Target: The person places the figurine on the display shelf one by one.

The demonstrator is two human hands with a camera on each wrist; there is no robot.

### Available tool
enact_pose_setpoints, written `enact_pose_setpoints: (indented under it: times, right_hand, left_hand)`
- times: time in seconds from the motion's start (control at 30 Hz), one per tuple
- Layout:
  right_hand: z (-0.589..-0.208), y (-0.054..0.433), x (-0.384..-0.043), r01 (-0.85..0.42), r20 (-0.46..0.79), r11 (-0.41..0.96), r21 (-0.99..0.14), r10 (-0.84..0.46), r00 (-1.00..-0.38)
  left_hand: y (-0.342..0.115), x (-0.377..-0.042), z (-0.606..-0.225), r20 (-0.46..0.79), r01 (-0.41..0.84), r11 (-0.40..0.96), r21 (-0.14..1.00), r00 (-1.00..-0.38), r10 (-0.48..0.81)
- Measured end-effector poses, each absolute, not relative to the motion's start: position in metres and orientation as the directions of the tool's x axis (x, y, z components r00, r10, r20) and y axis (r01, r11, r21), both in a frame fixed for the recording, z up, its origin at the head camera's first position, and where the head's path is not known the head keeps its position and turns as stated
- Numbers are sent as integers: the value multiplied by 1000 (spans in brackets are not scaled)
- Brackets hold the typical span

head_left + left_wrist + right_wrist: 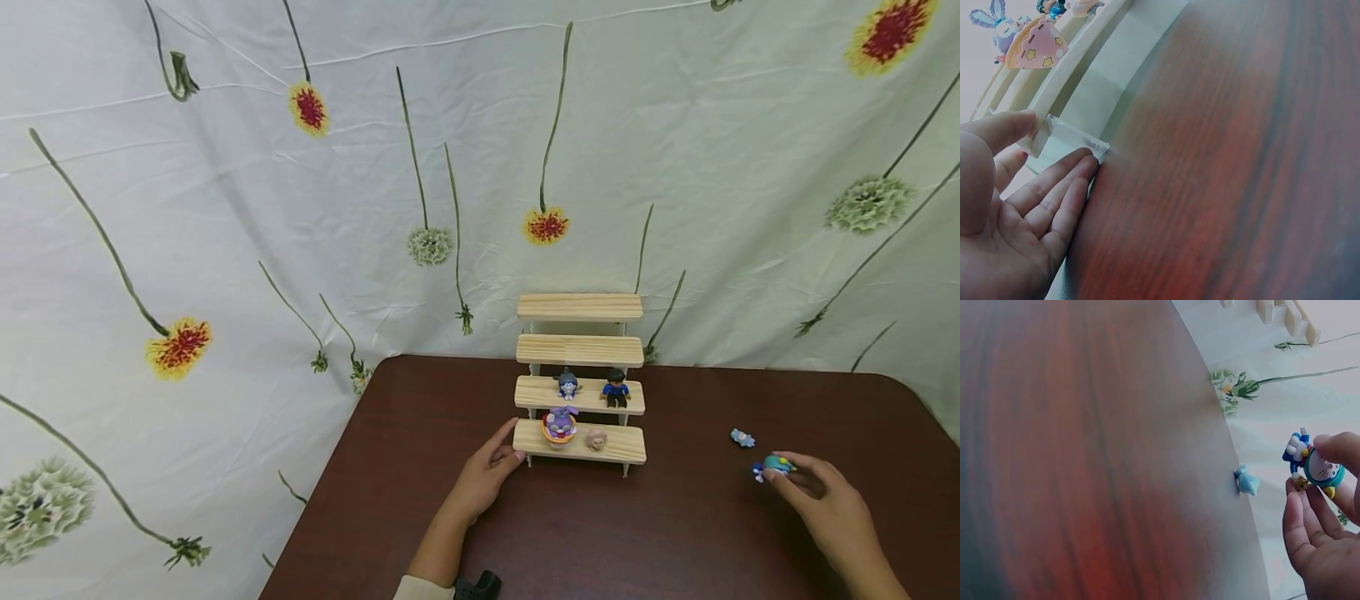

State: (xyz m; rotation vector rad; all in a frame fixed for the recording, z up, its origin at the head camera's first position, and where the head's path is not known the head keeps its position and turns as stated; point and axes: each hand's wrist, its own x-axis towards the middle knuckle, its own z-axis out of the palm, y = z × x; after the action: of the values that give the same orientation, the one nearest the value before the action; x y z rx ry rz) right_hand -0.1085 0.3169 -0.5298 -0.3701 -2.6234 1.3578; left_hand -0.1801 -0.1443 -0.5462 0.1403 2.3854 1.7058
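Note:
My right hand [832, 508] pinches a small blue-and-white cat figurine [1322, 469] with a teal head covering between thumb and fingers, above the table's right side. Just beyond it lies a pale blue figurine [742, 437]. My left hand [483, 479] touches the left end of the lowest step of a wooden display stand [580, 348], its fingers mostly straight; the left wrist view shows them beside the clear leg [1075, 137]. On the lowest step sit a purple rabbit figurine [559, 423] and a pinkish head-shaped figurine [597, 439].
One step up stand a dark-haired figurine [567, 384] and a figurine in a blue top [616, 389]. The stand is near the back edge of the dark brown table [675, 533]. Behind hangs a white flowered cloth [337, 208]. A black device [478, 586] is on the left wrist.

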Motion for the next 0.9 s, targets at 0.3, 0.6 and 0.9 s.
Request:
enact_pose_setpoints:
  times: [0.3, 0.6, 0.9]
  right_hand:
    - [-521, 314, -112, 164, 12, 576, -801, 288, -958]
    - [-516, 308, -115, 194, -16, 565, -802, 304, -953]
    - [-514, 299, -118, 61, 78, 493, -868, 256, -964]
  left_hand:
    - [-145, -180, -546, -109, -41, 319, 947, -974, 199]
    - [-145, -179, -547, -115, -45, 324, 945, -973, 201]
    - [-144, -180, -546, -109, -41, 317, 947, -974, 200]
